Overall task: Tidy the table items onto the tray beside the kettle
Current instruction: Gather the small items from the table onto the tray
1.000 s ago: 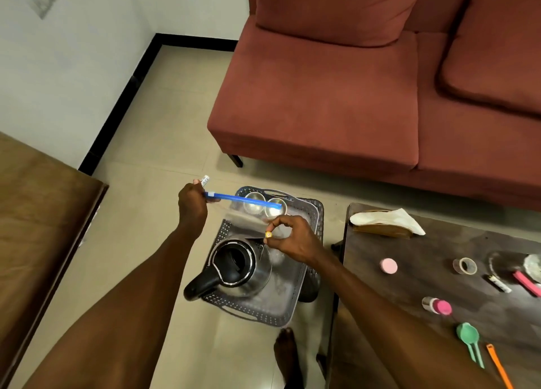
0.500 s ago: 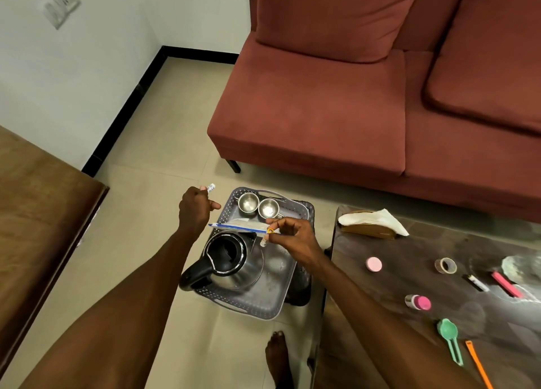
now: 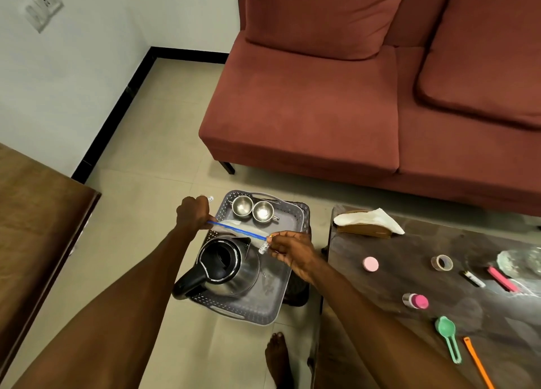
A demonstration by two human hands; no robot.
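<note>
My left hand and right hand hold a clear zip bag with a blue seal strip, stretched between them above the grey tray. The left hand grips the strip's left end and a small white piece sticks out of its fist. My right hand pinches the strip's right end together with a small white tube. A steel kettle with a black handle stands in the tray, lid open. Two steel cups sit at the tray's far end.
The dark table on the right holds a tissue holder, pink disc, tape roll, lighter, pink-capped bottle, green scoop and orange tool. A red sofa stands behind, a wooden table at left.
The bag has come down from over the cups to just above the kettle, its strip now slanting down to the right. Both hands kept their hold.
</note>
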